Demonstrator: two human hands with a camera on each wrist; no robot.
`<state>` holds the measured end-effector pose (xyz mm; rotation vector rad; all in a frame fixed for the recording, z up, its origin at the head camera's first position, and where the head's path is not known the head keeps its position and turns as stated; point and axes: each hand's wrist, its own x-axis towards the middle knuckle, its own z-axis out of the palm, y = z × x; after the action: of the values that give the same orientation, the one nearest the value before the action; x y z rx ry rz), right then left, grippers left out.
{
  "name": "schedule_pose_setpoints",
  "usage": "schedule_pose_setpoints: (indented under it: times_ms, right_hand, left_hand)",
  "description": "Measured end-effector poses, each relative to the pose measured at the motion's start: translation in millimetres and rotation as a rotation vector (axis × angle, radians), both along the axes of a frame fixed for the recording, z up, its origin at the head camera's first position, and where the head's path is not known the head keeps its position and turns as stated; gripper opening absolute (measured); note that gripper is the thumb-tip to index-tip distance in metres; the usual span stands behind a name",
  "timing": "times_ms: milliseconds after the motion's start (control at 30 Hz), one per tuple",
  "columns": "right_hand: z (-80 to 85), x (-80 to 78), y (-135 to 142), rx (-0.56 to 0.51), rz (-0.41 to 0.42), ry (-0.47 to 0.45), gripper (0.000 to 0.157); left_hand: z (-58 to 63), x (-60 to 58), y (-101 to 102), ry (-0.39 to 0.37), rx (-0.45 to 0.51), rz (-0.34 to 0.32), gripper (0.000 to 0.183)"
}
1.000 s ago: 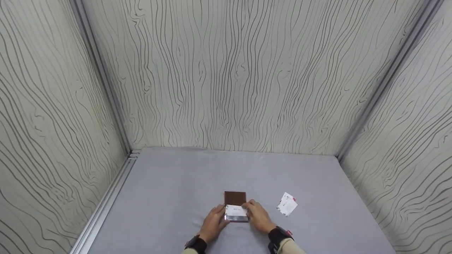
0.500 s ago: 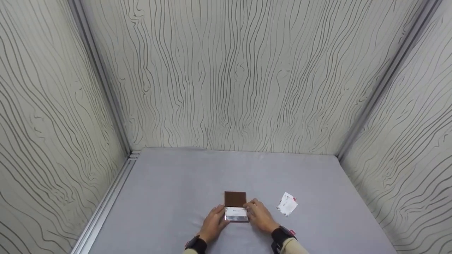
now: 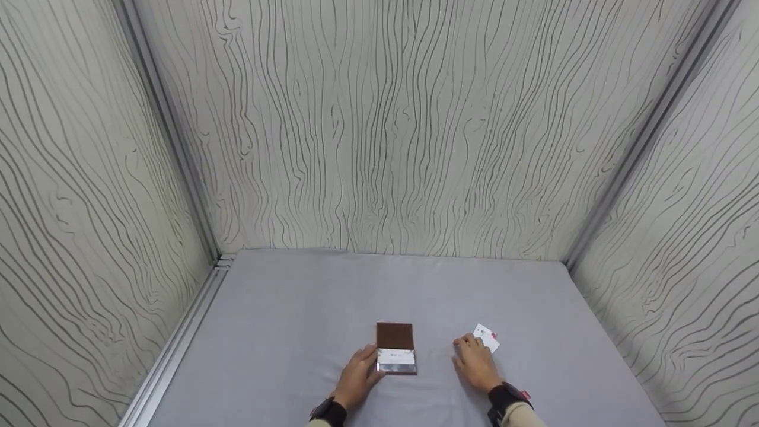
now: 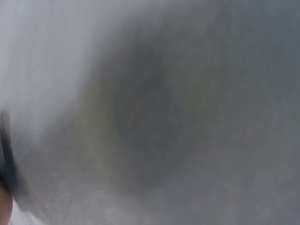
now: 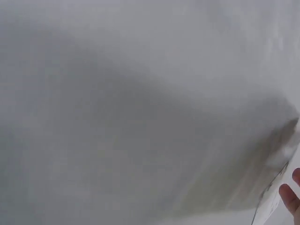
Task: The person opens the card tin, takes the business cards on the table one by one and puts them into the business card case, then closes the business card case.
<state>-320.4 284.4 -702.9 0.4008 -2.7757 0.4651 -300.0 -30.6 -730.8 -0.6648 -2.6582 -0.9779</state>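
A brown card holder point(image 3: 394, 335) lies opened flat on the grey cloth in the head view. Its near half has a white printed card point(image 3: 396, 357) in it, with a shiny strip along the lower edge. My left hand point(image 3: 357, 375) holds the holder by its left side, thumb at the near corner. To the right, my right hand point(image 3: 476, 363) reaches over loose white printed cards point(image 3: 487, 338), covering part of them. In the right wrist view, fingertips point(image 5: 288, 197) show beside a card edge point(image 5: 268, 204). Mostly cloth fills the left wrist view.
A grey cloth-covered table point(image 3: 296, 308) spreads under everything. Panels with a wood-grain pattern point(image 3: 379, 130) rise at the back and on both sides. A metal rail point(image 3: 175, 344) runs along the left edge.
My right hand has left the card holder and moved right to the loose cards. The card in the holder slid down slightly toward me beforehand. My left hand has stayed in place.
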Motion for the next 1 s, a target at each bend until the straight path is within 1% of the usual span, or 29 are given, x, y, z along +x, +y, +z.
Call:
schedule_pose_setpoints:
  times_ms: [133,233,367,500,567,700,800,900,1000]
  right_hand:
    - [-1.1,4.4,16.6,0.028,-0.023,0.007,0.031]
    - [-1.7,6.4,27.2,0.032,-0.034,0.007,0.036]
    - [-0.1,7.1,39.4,0.037,-0.066,-0.022,0.044]
    - [2.3,7.6,49.1,0.015,-0.096,-0.08,0.049]
    - [3.1,7.9,53.1,-0.003,-0.104,-0.106,0.052]
    - [3.6,8.0,58.9,-0.007,-0.108,-0.156,0.059]
    - [4.8,7.9,61.0,-0.007,-0.114,-0.187,0.061]
    - [6.2,7.5,61.8,-0.024,-0.121,-0.195,0.062]
    - [6.9,6.6,61.8,-0.039,-0.132,-0.194,0.064]
  left_hand:
    - [1.3,1.5,-0.4,0.036,0.026,-0.015,0.051]
    - [1.8,1.5,-0.4,0.041,0.035,-0.021,0.051]
    - [-0.1,-0.7,0.2,0.016,0.014,-0.011,0.052]
    - [-0.6,-1.8,0.6,-0.002,0.004,-0.008,0.051]
    - [-0.6,-1.8,0.7,-0.008,0.002,-0.007,0.051]
    - [1.2,-0.2,0.5,-0.02,-0.001,-0.003,0.051]
    - [2.1,0.3,0.5,-0.034,-0.002,0.004,0.052]
    - [1.5,-0.5,0.7,-0.036,-0.004,0.009,0.052]
    - [0.0,-1.4,0.6,-0.02,-0.003,0.01,0.051]
